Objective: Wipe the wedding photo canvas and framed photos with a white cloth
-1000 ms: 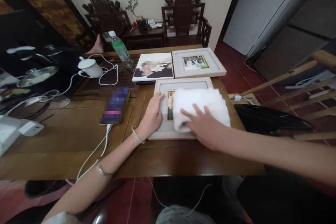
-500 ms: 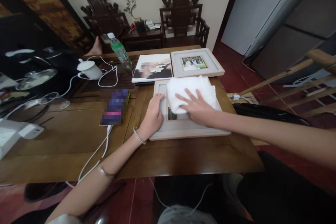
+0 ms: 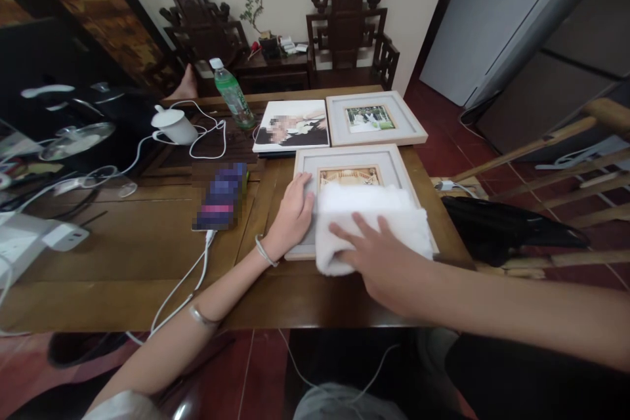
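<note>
A light wooden picture frame (image 3: 403, 167) lies flat on the table in front of me, with a wide pale mat around a small photo (image 3: 349, 175). My left hand (image 3: 294, 211) rests along the frame's left side, fingers stretched out. Over the frame's lower part lies a folded white towel (image 3: 374, 200), overhanging the front edge and hiding most of the photo. My right hand (image 3: 377, 252) presses on the towel from above with fingers spread; the thumb appears tucked at its fold.
Behind lie a second framed photo (image 3: 371, 119) and a white-edged photo panel (image 3: 291, 125). Leftward are a green bottle (image 3: 233, 95), a lidded white cup (image 3: 173, 126), a phone (image 3: 221, 197) on a white cable (image 3: 203, 269), and a power strip (image 3: 24, 243). A bare foot (image 3: 187, 83) shows beyond the table.
My right hand slid the towel up over the photo, then back down toward me past the frame's front edge, uncovering the photo's top. My left hand stayed at the frame's left side.
</note>
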Demonstrator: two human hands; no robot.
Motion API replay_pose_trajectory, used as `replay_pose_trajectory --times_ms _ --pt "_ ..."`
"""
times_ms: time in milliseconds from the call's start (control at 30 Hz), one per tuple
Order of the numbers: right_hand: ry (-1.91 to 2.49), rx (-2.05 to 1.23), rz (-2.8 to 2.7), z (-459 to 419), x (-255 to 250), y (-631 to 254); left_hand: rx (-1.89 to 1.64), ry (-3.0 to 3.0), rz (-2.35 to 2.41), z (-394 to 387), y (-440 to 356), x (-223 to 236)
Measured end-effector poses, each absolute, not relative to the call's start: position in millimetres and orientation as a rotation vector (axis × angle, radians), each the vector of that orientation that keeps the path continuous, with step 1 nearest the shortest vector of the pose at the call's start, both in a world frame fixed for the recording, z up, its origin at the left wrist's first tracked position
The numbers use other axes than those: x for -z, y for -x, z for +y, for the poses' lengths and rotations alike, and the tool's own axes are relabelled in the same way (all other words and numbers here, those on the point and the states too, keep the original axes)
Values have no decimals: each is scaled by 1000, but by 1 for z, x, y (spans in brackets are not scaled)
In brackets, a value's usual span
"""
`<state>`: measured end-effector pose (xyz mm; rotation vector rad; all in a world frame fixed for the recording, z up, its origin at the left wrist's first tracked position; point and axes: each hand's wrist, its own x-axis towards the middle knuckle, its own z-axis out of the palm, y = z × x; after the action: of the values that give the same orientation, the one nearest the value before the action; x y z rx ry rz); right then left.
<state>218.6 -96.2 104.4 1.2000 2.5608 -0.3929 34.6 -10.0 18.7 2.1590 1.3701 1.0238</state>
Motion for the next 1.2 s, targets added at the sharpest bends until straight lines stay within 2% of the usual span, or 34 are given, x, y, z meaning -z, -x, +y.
replay_pose_trajectory --times_ms 100,300,567,900,1200 --pt "-1062 441 2588 -109 -113 -212 -1041 -1984 1388 -13 -38 -25" --pt "-1047 130 2777 -55 -85 -199 -1128 -1701 1316 -13 -38 -25" --pt "-1358 -242 2747 26 -69 -195 -1066 -1971 1339 -10 -36 -22" --pt "-937 20 2755 -74 -85 -212 -990 -2209 1300 -14 -31 -21" --pt "-1233 -185 2596 -86 -101 -310 -817 -2405 1327 -10 -28 -14"
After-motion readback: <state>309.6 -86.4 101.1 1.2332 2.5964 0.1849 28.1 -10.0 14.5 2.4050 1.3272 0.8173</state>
